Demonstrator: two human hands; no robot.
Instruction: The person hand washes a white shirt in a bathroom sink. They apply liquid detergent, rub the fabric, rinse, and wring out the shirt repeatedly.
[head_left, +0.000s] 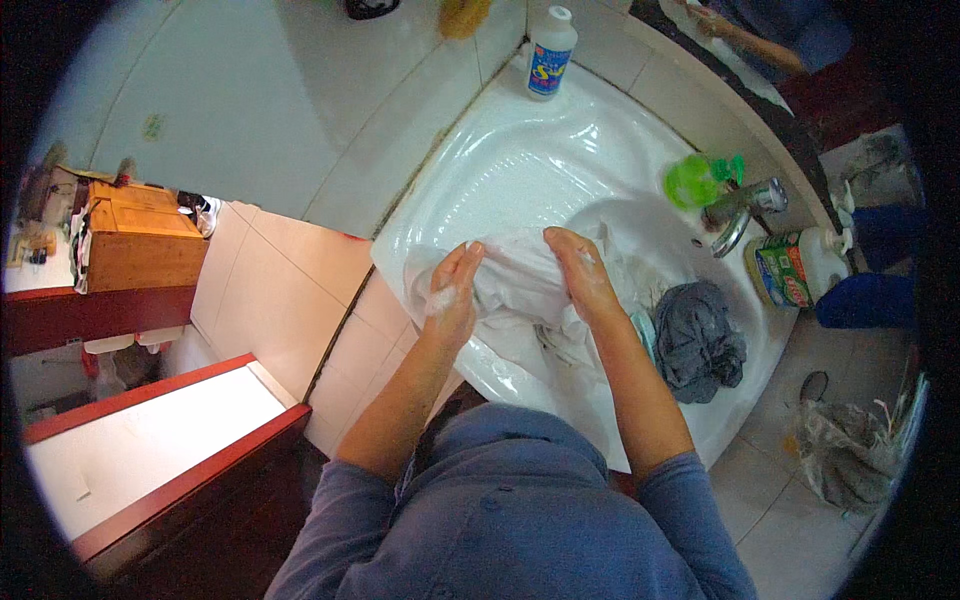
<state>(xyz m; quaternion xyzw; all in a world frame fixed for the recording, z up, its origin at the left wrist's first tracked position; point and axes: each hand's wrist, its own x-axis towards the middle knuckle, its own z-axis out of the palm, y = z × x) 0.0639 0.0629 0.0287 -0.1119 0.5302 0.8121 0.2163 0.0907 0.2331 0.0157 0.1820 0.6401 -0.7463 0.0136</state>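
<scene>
A wet white cloth (517, 281) is stretched between my two hands, above the near part of a white ceramic sink (540, 176). My left hand (452, 292) grips its left side, with white suds on the back of the hand. At its right side my right hand (581, 270) holds the cloth between thumb and fingers, also with some suds. The lower folds of the cloth hang over the basin's near rim area. To the right of my right forearm, a bunched dark grey cloth (697, 341) lies in the sink.
A white bottle with a blue label (551, 56) stands in the sink's far corner. A green pump bottle (691, 182), a chrome faucet (739, 214) and a large detergent jug (787, 266) line the right side. A plastic bag (847, 450) sits on the floor tiles at right.
</scene>
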